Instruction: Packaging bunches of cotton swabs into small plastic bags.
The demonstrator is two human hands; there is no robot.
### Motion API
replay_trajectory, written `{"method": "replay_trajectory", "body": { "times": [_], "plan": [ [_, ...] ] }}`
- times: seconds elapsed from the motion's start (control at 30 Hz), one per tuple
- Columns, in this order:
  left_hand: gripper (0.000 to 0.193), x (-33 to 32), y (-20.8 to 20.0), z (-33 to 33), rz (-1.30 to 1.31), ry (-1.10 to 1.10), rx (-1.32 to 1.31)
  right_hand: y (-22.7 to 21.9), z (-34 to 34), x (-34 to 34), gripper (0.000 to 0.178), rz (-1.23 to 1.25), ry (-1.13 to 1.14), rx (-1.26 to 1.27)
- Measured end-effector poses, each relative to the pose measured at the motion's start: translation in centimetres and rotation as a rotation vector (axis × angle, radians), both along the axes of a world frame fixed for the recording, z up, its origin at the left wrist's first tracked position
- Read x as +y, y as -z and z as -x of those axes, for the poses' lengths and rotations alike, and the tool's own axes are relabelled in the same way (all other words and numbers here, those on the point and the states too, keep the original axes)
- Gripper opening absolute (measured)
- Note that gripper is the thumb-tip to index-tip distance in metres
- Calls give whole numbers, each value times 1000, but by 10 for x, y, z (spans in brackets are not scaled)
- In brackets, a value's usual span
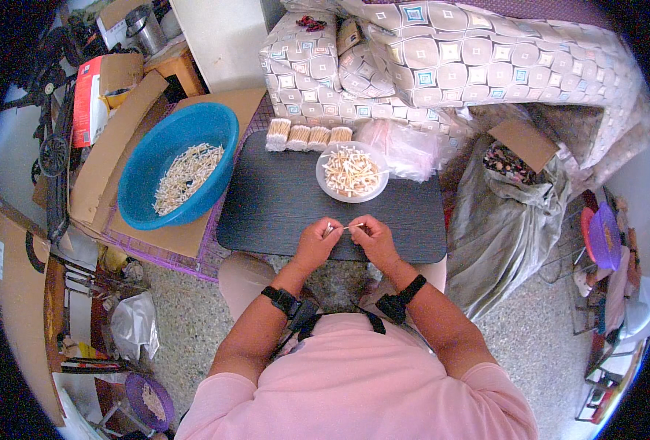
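Observation:
Above the near edge of a small dark table (266,194), my two hands almost meet. My left hand (319,240) is closed, with white cotton tips showing between its fingers. My right hand (371,237) pinches a cotton swab (346,227), which spans the gap between the hands. Just beyond them stands a white bowl (324,185) full of loose cotton swabs (351,171). Several bundles of cotton swabs (309,138) line the far left edge of the table. Clear plastic bags (405,147) lie at its far right corner.
To the left, a large blue basin (131,187) of swabs rests on cardboard over a purple rack (200,260). A patterned sofa (457,62) stands behind the table. At right lies a grey cloth sack (519,220). Purple baskets sit at lower left (165,419) and far right (605,253).

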State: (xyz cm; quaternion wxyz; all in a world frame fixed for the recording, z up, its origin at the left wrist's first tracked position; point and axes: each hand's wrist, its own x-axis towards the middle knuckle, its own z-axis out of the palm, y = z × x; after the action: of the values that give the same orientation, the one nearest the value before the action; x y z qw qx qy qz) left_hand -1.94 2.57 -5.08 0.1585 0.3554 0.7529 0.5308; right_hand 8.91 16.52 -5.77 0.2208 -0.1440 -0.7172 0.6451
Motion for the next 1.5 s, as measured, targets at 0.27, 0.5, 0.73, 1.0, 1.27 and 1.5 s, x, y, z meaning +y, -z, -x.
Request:
{"method": "replay_trajectory", "body": {
  "times": [0.27, 0.5, 0.73, 1.0, 1.27, 1.5],
  "plan": [
    [16, -1, 5, 0, 1, 2, 0, 2, 0, 0, 13, -28, 31, -15],
    [14, -2, 0, -1, 7, 13, -40, 3, 2, 1, 12, 14, 8, -14],
    [13, -1, -5, -2, 14, 13, 5, 4, 2, 1, 12, 13, 25, -10],
    [15, -2, -1, -1, -9, 19, 20, 2, 2, 0, 10, -3, 17, -20],
    [14, -2, -2, -1, 11, 21, -11, 2, 2, 0, 10, 27, 21, -24],
    [14, -2, -4, -2, -20, 16, 7, 0, 0, 2, 9, 6, -22, -59]
  ]
}}
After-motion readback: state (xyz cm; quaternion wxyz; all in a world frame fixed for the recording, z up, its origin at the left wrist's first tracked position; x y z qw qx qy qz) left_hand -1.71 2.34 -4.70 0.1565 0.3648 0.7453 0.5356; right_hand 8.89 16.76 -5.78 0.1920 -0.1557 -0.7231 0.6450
